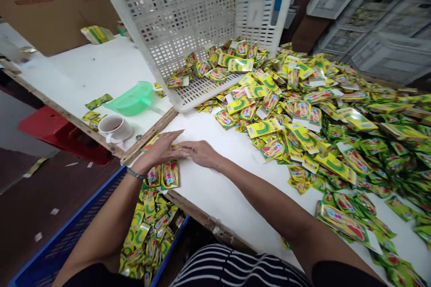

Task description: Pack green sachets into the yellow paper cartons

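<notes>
My left hand (pixel 163 149) is at the table's near left corner, fingers stretched out to the right over several yellow-and-green packets. From the right, my right hand (pixel 201 153) meets it, its fingers extended and overlapping the left fingers. Below the hands, a packet (pixel 170 175) with a red picture lies flat at the table edge. Beside it is another packet (pixel 153 176), partly under my left wrist. What lies directly beneath the fingers is mostly hidden.
A big pile of yellow-green packets and boxes (pixel 303 139) covers the right side. A white crate (pixel 188 103) stands tilted behind it. Left are a green scoop (pixel 133 101), a white cup (pixel 116 129) and a wooden strip (pixel 151 136). A blue crate (pixel 84 210) holds packets below.
</notes>
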A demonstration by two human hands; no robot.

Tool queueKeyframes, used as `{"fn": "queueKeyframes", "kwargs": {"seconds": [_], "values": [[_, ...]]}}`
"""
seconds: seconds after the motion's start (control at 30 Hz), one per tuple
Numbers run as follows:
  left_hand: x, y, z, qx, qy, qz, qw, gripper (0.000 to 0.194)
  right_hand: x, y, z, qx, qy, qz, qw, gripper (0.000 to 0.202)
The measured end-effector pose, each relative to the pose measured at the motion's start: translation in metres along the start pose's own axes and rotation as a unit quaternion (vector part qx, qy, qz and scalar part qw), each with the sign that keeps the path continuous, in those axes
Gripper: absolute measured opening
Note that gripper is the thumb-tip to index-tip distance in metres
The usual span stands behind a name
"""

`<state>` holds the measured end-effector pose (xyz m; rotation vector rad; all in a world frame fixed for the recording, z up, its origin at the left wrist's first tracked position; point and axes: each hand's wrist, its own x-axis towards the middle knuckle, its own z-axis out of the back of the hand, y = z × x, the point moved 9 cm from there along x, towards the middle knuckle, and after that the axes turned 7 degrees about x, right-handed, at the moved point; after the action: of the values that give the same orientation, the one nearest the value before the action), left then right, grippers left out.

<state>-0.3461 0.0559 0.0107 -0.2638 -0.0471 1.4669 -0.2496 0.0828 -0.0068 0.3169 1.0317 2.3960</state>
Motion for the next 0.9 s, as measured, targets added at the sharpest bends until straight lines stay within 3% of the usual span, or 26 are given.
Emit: {"fn": "queueKeyframes", "kwargs": {"seconds": [0.1, 0.17, 0.27, 0.4, 0.53, 0.63, 0.7, 0.77, 0.8, 0.9], "values": [[-0.007, 0.0, -0.015, 0.036, 0.024, 0.019, 0.999, 0.096, -0.002, -0.051, 0.062, -0.121, -0.129, -0.12, 0.977, 0.049], [-0.014, -0.001, -0.025, 0.077, 0.045, 0.032, 0.995, 0.094, -0.013, -0.089, 0.087, -0.194, -0.141, -0.198, 0.95, 0.052], [-0.021, -0.004, -0.032, 0.116, 0.055, 0.037, 0.991, 0.085, -0.036, -0.108, 0.09, -0.258, -0.123, -0.19, 0.939, 0.048], [-0.018, -0.021, -0.019, 0.142, 0.01, 0.038, 0.989, 0.068, -0.091, -0.099, 0.069, -0.274, -0.119, -0.205, 0.932, 0.046], [-0.005, -0.081, -0.009, 0.104, -0.035, 0.043, 0.993, 0.048, -0.156, -0.075, 0.048, -0.261, -0.137, -0.247, 0.923, 0.049], [0.005, -0.146, -0.039, 0.046, 0.057, 0.035, 0.997, 0.046, -0.202, -0.054, 0.042, -0.221, -0.186, -0.244, 0.926, 0.056], [0.01, -0.188, -0.053, 0.051, 0.071, 0.009, 0.996, 0.051, -0.228, -0.046, 0.042, -0.167, -0.206, -0.214, 0.94, 0.059], [0.015, -0.218, -0.059, 0.063, 0.065, -0.002, 0.996, 0.058, -0.259, -0.054, 0.057, -0.113, -0.239, -0.221, 0.939, 0.049], [0.017, -0.228, -0.062, 0.068, 0.066, -0.003, 0.996, 0.062, -0.278, -0.066, 0.071, -0.096, -0.27, -0.253, 0.924, 0.042], [0.018, -0.249, -0.067, 0.077, 0.086, -0.013, 0.993, 0.071, -0.339, -0.116, 0.122, -0.084, -0.351, -0.416, 0.835, 0.037]]}}
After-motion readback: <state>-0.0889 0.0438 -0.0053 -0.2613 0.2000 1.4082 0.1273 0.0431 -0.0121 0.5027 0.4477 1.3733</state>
